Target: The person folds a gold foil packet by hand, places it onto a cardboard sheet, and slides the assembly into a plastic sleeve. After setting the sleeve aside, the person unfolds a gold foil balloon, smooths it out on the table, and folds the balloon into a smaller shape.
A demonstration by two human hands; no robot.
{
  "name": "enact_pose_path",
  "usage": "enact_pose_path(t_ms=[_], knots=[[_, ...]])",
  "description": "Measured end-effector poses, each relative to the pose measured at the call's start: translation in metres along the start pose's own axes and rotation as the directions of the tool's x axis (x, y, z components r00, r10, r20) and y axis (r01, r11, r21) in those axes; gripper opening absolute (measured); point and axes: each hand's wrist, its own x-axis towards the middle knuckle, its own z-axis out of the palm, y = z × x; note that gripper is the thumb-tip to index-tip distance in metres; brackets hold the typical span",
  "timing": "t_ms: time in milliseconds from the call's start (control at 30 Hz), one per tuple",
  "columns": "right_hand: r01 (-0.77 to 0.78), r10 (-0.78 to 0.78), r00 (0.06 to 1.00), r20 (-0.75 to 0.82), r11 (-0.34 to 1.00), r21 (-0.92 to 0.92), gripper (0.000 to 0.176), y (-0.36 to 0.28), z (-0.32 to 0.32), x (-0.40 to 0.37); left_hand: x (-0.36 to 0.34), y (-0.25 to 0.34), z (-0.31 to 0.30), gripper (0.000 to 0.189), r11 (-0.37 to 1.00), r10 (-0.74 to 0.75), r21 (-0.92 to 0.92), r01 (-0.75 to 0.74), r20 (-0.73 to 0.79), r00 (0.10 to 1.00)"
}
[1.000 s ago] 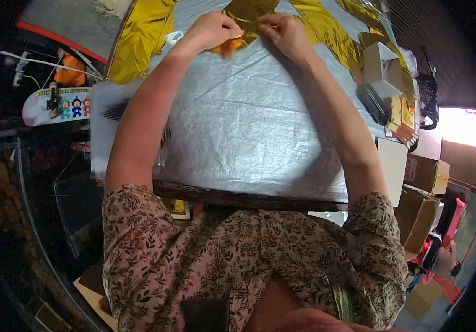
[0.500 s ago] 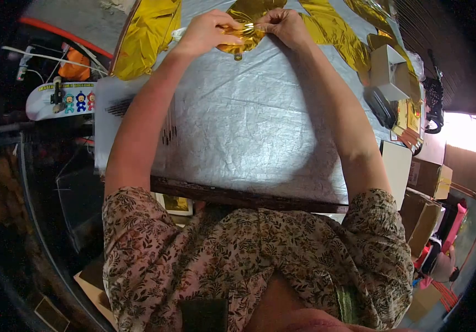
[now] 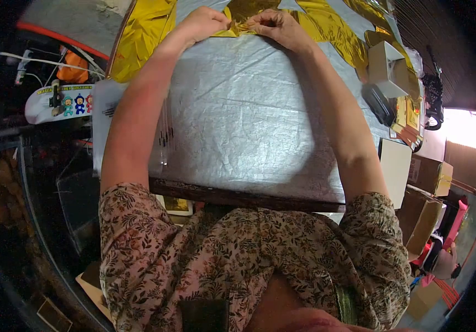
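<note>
At the far side of the table, a shiny gold foil piece (image 3: 240,27), which looks like a flat foil balloon, lies between my hands. My left hand (image 3: 200,24) is closed at its left edge, the fingers curled and pinching the foil. From the other side, my right hand (image 3: 280,29) pinches the same foil between thumb and fingers. The fingertips of both hands are partly hidden. More flat gold foil (image 3: 144,39) lies to the left, and another gold foil sheet (image 3: 326,25) spreads out to the right.
A silvery sheet covers the table (image 3: 243,122). On its right side are an open white box (image 3: 387,69), a black case (image 3: 378,105) and packets (image 3: 409,116). A clear plastic sleeve (image 3: 102,99) lies on the left, near a skateboard (image 3: 63,102). Cardboard boxes (image 3: 423,216) stand at right.
The near edge of the foil, with its small tab, has been folded up and away from me. My left hand has shifted slightly left and its fingers have curled in.
</note>
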Motion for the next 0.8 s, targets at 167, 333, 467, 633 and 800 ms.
enact_pose_path(t_ms=[167, 333, 467, 633, 800], knots=[[0.005, -0.005, 0.999, 0.05, 1.0, 0.002, 0.021, -0.003, 0.001, 0.001, 0.021, -0.01, -0.006, 0.027, 0.977, -0.205, -0.02, 0.211, 0.172, 0.963], [0.014, -0.013, 0.998, 0.061, 1.0, -0.015, 0.022, -0.002, 0.001, 0.002, 0.027, -0.013, 0.001, 0.026, 0.978, -0.124, -0.162, 0.134, 0.071, 0.99], [-0.189, 0.174, 0.974, 0.145, 0.977, 0.096, 0.024, -0.011, -0.011, 0.003, 0.007, 0.048, -0.008, 0.022, 0.984, -0.112, 0.144, 0.105, 0.043, 0.993], [-0.015, 0.012, 0.998, 0.061, 0.998, 0.056, 0.025, 0.0, -0.004, 0.005, 0.014, 0.078, -0.009, 0.038, 0.972, -0.065, 0.231, 0.043, 0.086, 0.994], [-0.136, 0.133, 0.99, 0.041, 0.988, 0.079, 0.027, -0.017, -0.002, 0.0, 0.023, 0.085, 0.0, 0.039, 0.945, -0.079, 0.32, 0.072, 0.008, 0.997]])
